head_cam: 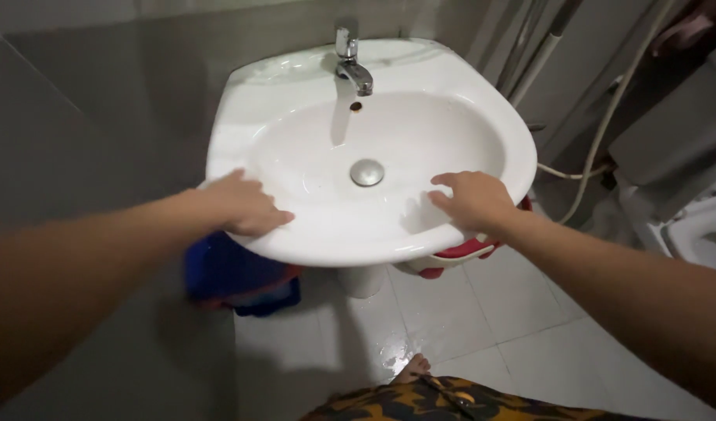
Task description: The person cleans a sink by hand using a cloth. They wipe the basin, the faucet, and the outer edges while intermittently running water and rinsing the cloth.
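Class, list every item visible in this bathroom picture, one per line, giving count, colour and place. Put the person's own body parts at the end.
sink: one, white, centre, against the grey wall
tap: one, chrome, back of the rim
drain plug: one, silver, bottom of the bowl
blue container: one, under the sink's left side
red and white container: one, under the sink's right side
hose: one, pale, upper right
toilet: one, white, right edge
floor tiles: white, wet patch near the foot
foot: one, bare, on the floor
left hand: on the front rim
right hand: on the front rim
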